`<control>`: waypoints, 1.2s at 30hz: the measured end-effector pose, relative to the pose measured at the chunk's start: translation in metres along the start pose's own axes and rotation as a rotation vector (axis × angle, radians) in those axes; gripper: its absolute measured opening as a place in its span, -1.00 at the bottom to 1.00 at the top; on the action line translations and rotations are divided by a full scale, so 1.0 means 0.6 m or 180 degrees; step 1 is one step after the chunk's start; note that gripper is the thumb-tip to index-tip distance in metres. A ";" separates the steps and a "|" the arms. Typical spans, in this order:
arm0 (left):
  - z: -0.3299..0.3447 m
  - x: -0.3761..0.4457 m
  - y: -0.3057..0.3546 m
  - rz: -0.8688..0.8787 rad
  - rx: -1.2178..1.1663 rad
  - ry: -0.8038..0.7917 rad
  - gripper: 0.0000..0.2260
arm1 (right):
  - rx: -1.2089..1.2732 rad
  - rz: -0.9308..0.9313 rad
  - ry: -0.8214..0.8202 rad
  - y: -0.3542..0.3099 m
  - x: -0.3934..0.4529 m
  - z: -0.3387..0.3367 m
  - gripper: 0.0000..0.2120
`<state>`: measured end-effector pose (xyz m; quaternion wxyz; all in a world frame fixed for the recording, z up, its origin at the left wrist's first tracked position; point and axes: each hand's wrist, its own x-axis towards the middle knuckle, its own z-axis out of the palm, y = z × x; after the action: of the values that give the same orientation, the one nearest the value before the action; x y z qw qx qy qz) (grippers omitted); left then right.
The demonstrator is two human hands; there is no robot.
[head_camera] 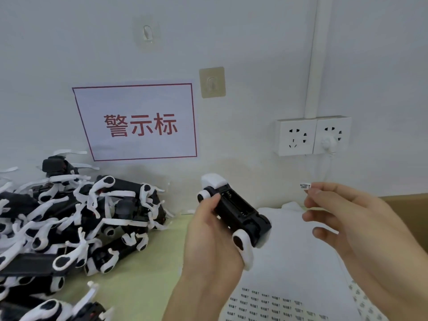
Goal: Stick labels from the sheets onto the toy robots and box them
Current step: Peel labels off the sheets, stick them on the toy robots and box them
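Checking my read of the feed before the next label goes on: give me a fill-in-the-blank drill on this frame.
1. The left hand grips one toy robot, with its ____ side facing the camera.
2. The right hand pinches a small ____.
3. The pile of toy robots lies to the person's ____.

Missing words: black; label; left

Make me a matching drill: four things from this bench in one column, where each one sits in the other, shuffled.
1. black-and-white toy robot
2. small white printed label
3. white sheet of printed labels
4. red-framed white paper sign

a. on the wall
b. pinched by the right hand
c. lying on the bench, bottom of view
d. gripped by the left hand

Pairs: 1-d, 2-b, 3-c, 4-a
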<state>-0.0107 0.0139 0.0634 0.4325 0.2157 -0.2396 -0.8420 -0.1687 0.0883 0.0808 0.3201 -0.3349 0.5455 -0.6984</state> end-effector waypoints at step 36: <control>0.042 0.026 -0.073 0.1315 -0.0492 0.0796 -0.75 | -0.0858 -0.0738 0.0057 0.002 -0.034 0.063 -0.81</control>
<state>-0.0609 0.0289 0.0548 0.6369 0.2308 -0.1581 -0.7184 -0.1262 0.0839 0.0838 0.1847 -0.4292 0.5948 -0.6541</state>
